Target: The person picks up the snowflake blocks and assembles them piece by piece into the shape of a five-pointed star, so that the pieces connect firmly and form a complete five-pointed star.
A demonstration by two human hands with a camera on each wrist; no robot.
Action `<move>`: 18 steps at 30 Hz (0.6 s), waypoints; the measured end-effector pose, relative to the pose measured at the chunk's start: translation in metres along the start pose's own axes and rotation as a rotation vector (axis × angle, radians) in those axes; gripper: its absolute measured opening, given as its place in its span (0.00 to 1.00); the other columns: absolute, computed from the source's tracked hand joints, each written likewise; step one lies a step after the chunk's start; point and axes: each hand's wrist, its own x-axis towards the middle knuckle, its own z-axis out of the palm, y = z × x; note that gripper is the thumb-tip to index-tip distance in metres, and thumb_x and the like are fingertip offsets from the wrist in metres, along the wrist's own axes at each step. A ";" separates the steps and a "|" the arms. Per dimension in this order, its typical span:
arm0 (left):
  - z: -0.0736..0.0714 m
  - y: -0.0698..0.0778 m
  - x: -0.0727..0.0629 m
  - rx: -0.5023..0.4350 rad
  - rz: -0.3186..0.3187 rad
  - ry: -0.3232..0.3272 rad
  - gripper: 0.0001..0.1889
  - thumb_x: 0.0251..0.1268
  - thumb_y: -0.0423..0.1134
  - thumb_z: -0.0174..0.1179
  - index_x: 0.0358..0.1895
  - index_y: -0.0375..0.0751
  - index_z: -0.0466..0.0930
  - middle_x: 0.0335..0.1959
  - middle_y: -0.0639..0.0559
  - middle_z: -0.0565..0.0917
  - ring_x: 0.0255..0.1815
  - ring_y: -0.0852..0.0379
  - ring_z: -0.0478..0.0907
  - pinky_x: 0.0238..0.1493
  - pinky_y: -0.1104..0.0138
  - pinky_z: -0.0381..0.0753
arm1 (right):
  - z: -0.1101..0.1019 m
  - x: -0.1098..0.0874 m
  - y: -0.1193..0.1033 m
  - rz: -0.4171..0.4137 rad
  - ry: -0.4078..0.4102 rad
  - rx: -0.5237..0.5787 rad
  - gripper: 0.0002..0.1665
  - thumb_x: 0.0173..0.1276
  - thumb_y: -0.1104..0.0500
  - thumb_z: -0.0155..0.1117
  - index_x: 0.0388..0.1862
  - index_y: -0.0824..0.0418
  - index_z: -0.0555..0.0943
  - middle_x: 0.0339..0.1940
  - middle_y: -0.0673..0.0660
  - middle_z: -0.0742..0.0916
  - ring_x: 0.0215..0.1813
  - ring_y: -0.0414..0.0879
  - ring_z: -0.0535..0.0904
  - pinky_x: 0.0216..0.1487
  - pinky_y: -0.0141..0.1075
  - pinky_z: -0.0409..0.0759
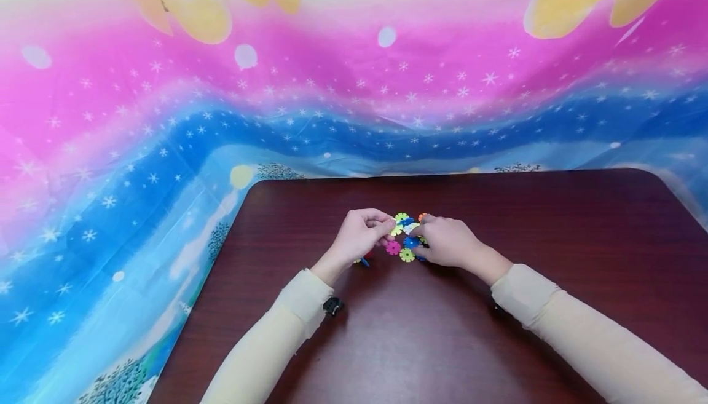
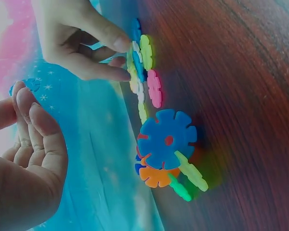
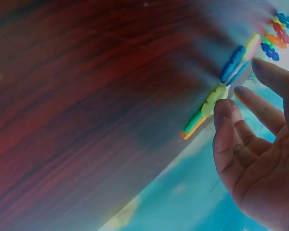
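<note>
In the left wrist view my left hand (image 2: 33, 159) pinches a small blue notched disc (image 2: 32, 85) between thumb and fingertips, clear of the table. My right hand (image 1: 450, 241) rests over a group of loose flower-shaped discs, its fingertips right at a lime disc (image 3: 214, 100) and a blue disc (image 3: 232, 64). That group also holds a pink disc (image 1: 393, 248), a white disc (image 1: 411, 228) and several lime ones. Beside it stands a joined cluster with a large blue disc (image 2: 156, 130), an orange disc (image 2: 156, 176) and green and lime discs slotted in at angles; the left hand partly hides it in the head view.
The dark wooden table (image 1: 381, 342) has rounded far corners. Behind it hangs a pink and blue cloth (image 1: 354, 96) printed with snowflakes. A small black device (image 1: 333, 305) sits at the left cuff.
</note>
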 end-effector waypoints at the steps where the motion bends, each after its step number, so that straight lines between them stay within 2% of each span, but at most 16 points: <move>1: 0.000 0.000 0.000 -0.001 0.000 -0.001 0.09 0.73 0.37 0.66 0.46 0.33 0.88 0.29 0.46 0.88 0.39 0.29 0.85 0.47 0.44 0.86 | 0.000 0.000 0.000 -0.001 -0.002 -0.009 0.21 0.65 0.48 0.77 0.54 0.54 0.90 0.37 0.54 0.82 0.28 0.42 0.73 0.24 0.37 0.76; 9: 0.002 -0.002 0.001 -0.009 -0.008 0.004 0.08 0.73 0.36 0.66 0.45 0.33 0.88 0.28 0.46 0.88 0.39 0.27 0.84 0.48 0.41 0.85 | 0.004 0.004 0.003 -0.032 0.032 0.012 0.12 0.64 0.50 0.77 0.44 0.53 0.92 0.32 0.51 0.79 0.28 0.42 0.71 0.21 0.37 0.72; 18: 0.002 -0.004 0.000 -0.012 -0.014 0.010 0.09 0.74 0.37 0.66 0.45 0.33 0.88 0.29 0.45 0.88 0.39 0.28 0.84 0.47 0.42 0.86 | 0.004 0.004 0.001 0.010 0.083 0.048 0.12 0.63 0.54 0.76 0.45 0.53 0.93 0.35 0.50 0.82 0.25 0.41 0.72 0.21 0.37 0.72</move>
